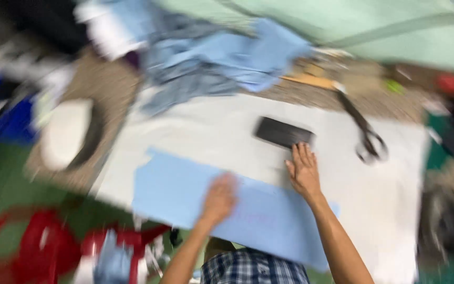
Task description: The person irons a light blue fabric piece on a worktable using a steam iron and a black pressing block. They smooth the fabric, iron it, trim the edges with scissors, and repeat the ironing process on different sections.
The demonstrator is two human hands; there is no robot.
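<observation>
The view is blurred by motion. A light blue piece of fabric point(185, 197) lies flat on a white work surface point(211, 129). My left hand point(219, 199) rests on the blue fabric near its middle, fingers together. My right hand point(303, 169) lies flat with fingers spread at the fabric's far edge, its fingertips just short of a dark rectangular object point(283, 132) on the white surface. Neither hand holds anything.
Black-handled scissors point(366, 134) lie to the right on the white surface. Crumpled blue and grey cloth point(222, 58) is heaped at the far edge. A white iron-like object point(66, 134) sits on a brown mat at left. Red items point(43, 247) lie at lower left.
</observation>
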